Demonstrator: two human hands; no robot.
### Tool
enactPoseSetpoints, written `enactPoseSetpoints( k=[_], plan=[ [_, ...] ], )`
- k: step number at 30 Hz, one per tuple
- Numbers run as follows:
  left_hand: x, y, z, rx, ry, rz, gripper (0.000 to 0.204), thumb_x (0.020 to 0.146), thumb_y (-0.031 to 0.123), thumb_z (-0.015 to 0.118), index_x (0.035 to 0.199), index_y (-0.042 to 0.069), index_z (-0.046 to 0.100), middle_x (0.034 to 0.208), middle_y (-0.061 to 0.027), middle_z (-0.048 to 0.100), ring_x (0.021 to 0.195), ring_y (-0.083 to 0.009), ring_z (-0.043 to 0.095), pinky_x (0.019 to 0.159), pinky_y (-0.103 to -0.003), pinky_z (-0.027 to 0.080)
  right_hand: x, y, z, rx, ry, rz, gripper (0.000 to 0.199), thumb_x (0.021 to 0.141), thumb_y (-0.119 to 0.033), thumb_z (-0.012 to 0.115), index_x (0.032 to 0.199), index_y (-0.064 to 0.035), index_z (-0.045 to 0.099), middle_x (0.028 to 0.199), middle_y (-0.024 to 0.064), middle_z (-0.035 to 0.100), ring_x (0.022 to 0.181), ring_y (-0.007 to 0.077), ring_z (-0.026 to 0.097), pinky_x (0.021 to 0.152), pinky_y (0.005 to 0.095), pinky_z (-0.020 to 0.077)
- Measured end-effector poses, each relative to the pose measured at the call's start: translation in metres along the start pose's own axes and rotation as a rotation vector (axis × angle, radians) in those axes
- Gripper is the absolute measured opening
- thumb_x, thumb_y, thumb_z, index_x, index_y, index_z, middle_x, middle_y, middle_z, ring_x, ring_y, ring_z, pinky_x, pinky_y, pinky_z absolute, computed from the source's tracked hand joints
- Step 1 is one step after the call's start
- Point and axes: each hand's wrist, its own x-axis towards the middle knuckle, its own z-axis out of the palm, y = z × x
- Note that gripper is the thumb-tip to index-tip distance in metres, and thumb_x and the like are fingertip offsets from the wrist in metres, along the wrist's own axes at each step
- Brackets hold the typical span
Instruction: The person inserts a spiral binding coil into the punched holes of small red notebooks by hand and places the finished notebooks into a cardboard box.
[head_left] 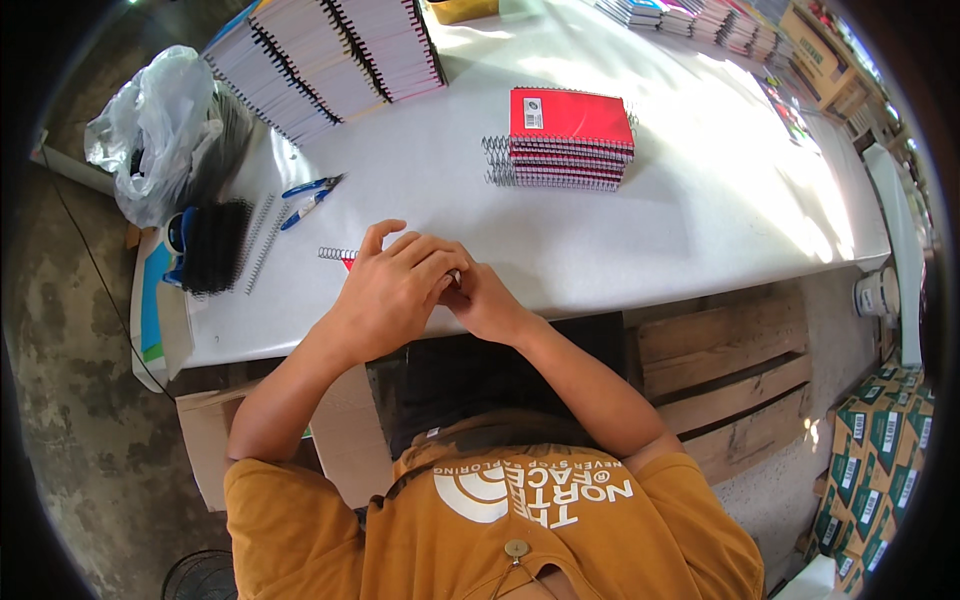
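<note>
Head view: looking down on left hand (395, 285) overlapping right hand (485, 303) above the table (700, 230), probably for steadiness; cannot tell grip width or contents. Can see wire coil (334, 253) and red cover (349, 264) jutting left from behind left hand, with blue-handled pliers (326, 184) beyond, presumably for reach.

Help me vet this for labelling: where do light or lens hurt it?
Head view: bright glare washes out patches on the right side of the table; head view: its right edge curves and the picture's rim blackens; head view: left hand and right hand look fairly sharp, outside the glare.
</note>
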Motion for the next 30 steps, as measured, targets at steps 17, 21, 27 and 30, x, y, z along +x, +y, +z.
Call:
enactPoseSetpoints(
  k=[17,21,27,30],
  plan=[
    [0.092,0.038,0.028,-1.218,0.948,-0.588,0.050,0.086,0.015,0.064,0.124,-0.002,0.036,0.112,-0.0102,0.052,0.099,-0.0131,0.051,0.088,-0.024,0.039,0.031,-0.061,-0.077,0.167,0.873,-0.412,0.030,0.091,-0.011,0.055,0.115,-0.0006,0.040,0.105,0.0064,0.046,0.094,0.0107,0.044,0.085,0.0235,0.0378],
    [0.162,0.016,0.015,-1.200,1.294,-0.213,0.033,0.089,0.005,0.057,0.119,0.001,0.044,0.095,-0.0104,0.063,0.082,-0.0147,0.061,0.070,-0.024,0.047,0.042,-0.036,-0.146,-0.114,1.187,-0.335,0.047,0.097,-0.035,0.041,0.122,0.0044,0.038,0.117,0.0164,0.045,0.106,0.0203,0.046,0.094,0.0310,0.0350],
    [0.209,0.025,0.080,-0.431,0.459,-0.310,0.021,0.086,0.016,0.058,0.102,0.003,0.060,0.090,-0.0200,0.064,0.083,-0.0363,0.061,0.072,-0.043,0.048,0.044,0.024,-0.170,-0.137,1.088,-0.326,0.053,0.097,-0.039,0.034,0.128,0.0042,0.041,0.122,0.0210,0.048,0.113,0.0299,0.047,0.097,0.0359,0.0351],
    [0.199,0.037,0.083,-0.550,0.606,-0.217,0.035,0.086,0.017,0.061,0.116,0.003,0.053,0.113,-0.0242,0.056,0.106,-0.0366,0.055,0.089,-0.038,0.043,0.043,0.026,-0.175,-0.199,1.132,-0.358,0.050,0.097,-0.036,0.038,0.126,0.0037,0.043,0.119,0.0191,0.052,0.110,0.0285,0.050,0.096,0.0366,0.0370]
  ],
)
